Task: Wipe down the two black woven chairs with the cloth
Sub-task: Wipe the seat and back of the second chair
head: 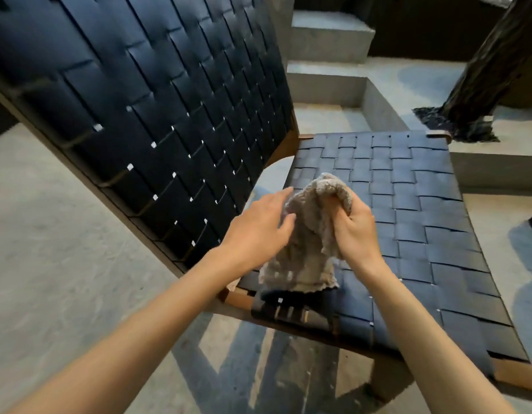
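Your right hand [352, 225] grips the bunched cloth [306, 234]; your left hand [258, 231], fingers straight, touches it. Fold it flat before wiping the woven seat [423, 204].

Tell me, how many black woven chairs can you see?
1. The black woven chair fills the view: backrest on the left, seat below the cloth, which the right hand grips and the left hand touches. A second chair may be out of view.

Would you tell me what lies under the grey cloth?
The chair's black woven seat; the straps directly beneath the cloth are hidden, and whether its lower edge touches them is unclear.
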Available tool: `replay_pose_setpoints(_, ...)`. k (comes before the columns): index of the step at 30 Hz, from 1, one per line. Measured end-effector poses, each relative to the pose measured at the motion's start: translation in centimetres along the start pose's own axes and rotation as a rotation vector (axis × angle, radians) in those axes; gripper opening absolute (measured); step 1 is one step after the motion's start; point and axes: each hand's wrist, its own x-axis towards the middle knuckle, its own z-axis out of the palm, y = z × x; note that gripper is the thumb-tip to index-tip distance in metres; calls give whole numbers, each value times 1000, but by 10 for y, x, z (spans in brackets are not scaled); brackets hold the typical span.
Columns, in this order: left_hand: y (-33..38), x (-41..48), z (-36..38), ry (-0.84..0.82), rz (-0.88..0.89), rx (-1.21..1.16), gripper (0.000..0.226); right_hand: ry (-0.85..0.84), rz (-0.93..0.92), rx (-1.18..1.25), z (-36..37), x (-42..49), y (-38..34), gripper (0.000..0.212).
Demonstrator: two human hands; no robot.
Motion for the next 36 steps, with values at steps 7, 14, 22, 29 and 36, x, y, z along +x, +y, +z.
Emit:
replay_pose_setpoints(7,46,42,-113,-39,26,-222,58,-170,-34,0,-11,57,-127,21)
replay_pose_setpoints(14,97,54,-245,-122,-40,-346,24,-349,-40,-160,-45,104,-291,19)
replay_pose_setpoints(22,118,21,-379,-241,-206,-492,24,-346,46,-233,-43,123,-419,16)
replay_pose_setpoints(29,72,-19,-434,-136,-373,-378,7,-341,270,-186,3,99,-434,11)
replay_pose_setpoints(36,16,-16,-453,-73,-458,-258,16,-409,466,-98,62,93,-420,16)
